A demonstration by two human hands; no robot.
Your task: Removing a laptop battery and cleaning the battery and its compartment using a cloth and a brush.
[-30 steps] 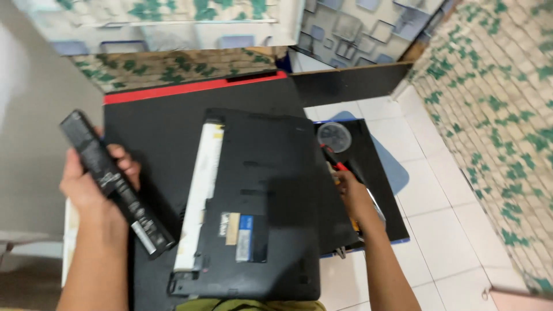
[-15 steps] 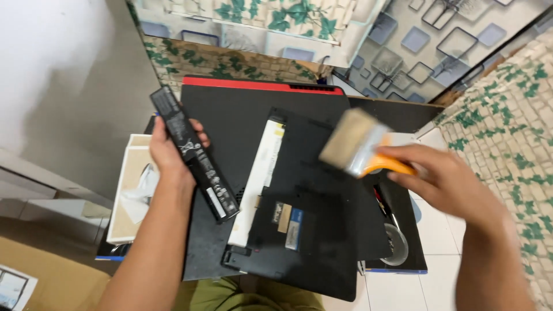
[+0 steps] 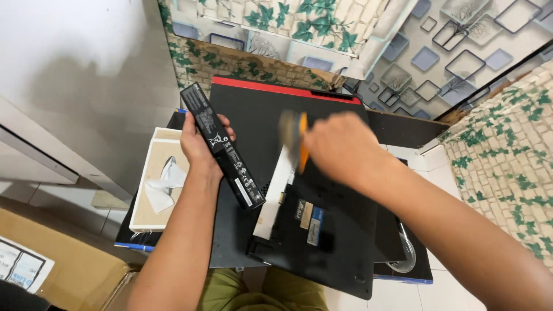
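Black battery pack (image 3: pixel 222 147) clasped in left hand (image 3: pixel 199 144) fingers, right hand (image 3: pixel 340 147) fingers gripping orange-handled brush (image 3: pixel 295 138) over laptop (image 3: pixel 322 224)

In my left hand (image 3: pixel 199 141) the long battery (image 3: pixel 222 147) looks like matt black plastic, smooth, with white print on it. My right hand (image 3: pixel 340 147) grips a brush (image 3: pixel 292 135) with a glossy orange handle that looks like plastic and pale bristles, blurred. The upturned laptop (image 3: pixel 328 230) has a matt black plastic shell, finely grained, with 2 paper-like stickers and a smooth white strip along its bay. The mat (image 3: pixel 259 109) under it is dull black with a red edge at the far side. At the left edge, the tissue box (image 3: pixel 151 178) looks like cream card, with soft white tissue poking out.
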